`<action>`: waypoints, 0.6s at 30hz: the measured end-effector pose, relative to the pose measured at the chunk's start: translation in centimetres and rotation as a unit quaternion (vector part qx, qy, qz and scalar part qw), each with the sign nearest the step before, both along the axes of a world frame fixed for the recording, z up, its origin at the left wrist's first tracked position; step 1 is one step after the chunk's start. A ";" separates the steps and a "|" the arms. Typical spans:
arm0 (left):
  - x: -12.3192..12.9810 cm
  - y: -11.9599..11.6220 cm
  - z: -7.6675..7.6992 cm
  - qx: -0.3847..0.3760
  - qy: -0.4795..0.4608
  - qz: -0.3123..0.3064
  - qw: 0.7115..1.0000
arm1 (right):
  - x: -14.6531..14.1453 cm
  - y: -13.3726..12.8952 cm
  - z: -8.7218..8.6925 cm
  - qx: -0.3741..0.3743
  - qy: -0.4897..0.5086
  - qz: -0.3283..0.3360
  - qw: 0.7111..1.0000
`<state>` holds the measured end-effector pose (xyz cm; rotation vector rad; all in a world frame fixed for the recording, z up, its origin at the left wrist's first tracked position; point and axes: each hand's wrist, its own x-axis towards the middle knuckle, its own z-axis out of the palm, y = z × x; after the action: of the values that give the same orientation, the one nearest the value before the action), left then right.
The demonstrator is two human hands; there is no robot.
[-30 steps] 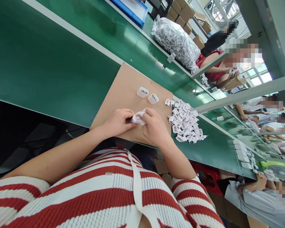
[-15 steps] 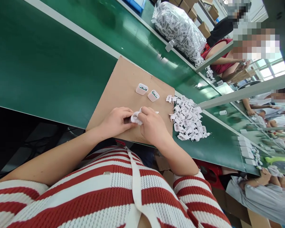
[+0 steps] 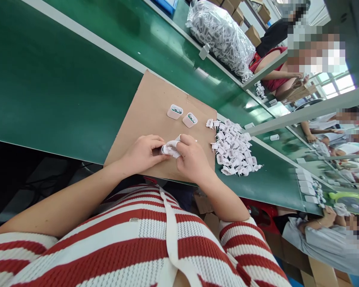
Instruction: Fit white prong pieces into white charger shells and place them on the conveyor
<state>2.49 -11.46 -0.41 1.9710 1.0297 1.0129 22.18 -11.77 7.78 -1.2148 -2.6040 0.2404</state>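
Near the front edge of a brown cardboard sheet, my left hand is closed round a small white part, its thumb and fingers on either side. My right hand is closed on the other side of the same part; its fingertips hide some of it. Beyond my hands, two white oval housings stand on the cardboard with green boards showing in their open tops. To the right of my right hand lies a heap of white plug pieces, partly on the cardboard's edge.
A clear bag full of white parts lies across the green bench. A metal post crosses at the right. Several people work there, near stacked white boxes and a green fan.
The view has shifted slightly, moving the bench things left in the picture. Between my hands the white part sits at a slightly different angle. On the far bench strip, loose white pieces have moved.
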 end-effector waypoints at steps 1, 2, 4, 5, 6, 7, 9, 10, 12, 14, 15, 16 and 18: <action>0.0 0.0 -0.1 0.004 0.001 0.002 1.000 | -0.1 0.0 0.0 -0.001 -0.007 0.002 1.000; 0.0 0.0 -0.1 0.008 0.002 0.004 1.000 | -0.2 0.1 0.0 -0.002 -0.013 0.004 1.000; 0.0 0.0 -0.2 0.016 0.004 0.006 1.000 | -0.3 0.2 0.0 -0.003 -0.025 0.011 1.000; 0.0 0.0 -0.2 0.017 0.004 0.006 1.000 | -0.4 0.2 0.0 -0.001 -0.033 0.016 0.999; 0.0 0.0 -0.1 0.017 0.004 0.005 1.000 | -0.4 0.2 0.0 0.002 -0.040 0.021 0.999; 0.0 0.0 0.0 0.015 0.003 0.004 1.000 | -0.5 0.3 0.0 0.007 -0.046 0.027 0.999; 0.1 0.0 0.1 0.008 0.002 0.004 1.000 | -0.6 0.3 0.1 0.013 -0.055 0.033 0.998; 0.1 0.0 0.2 0.005 0.002 0.006 1.000 | -0.7 0.4 0.1 0.010 -0.057 0.032 0.998; 0.1 -0.1 0.3 0.003 0.006 0.013 1.000 | -0.9 0.5 0.1 -0.006 -0.057 0.018 0.998; 0.2 -0.1 0.3 0.001 0.013 0.019 1.000 | -1.0 0.5 0.1 -0.020 -0.051 -0.002 0.999; 0.2 -0.1 0.4 0.000 0.017 0.021 1.000 | -1.1 0.5 0.0 -0.024 -0.045 -0.012 0.999; 0.2 -0.2 0.4 0.000 0.021 0.024 1.000 | -1.2 0.4 -0.1 -0.026 -0.038 -0.022 0.999; 0.4 -0.3 0.6 0.004 0.034 0.035 0.999 | -1.3 0.1 -0.3 -0.024 -0.021 -0.043 0.999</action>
<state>2.84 -11.76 0.21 2.0006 1.1401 0.9941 20.91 -11.64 7.48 -1.3584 -2.5884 0.2646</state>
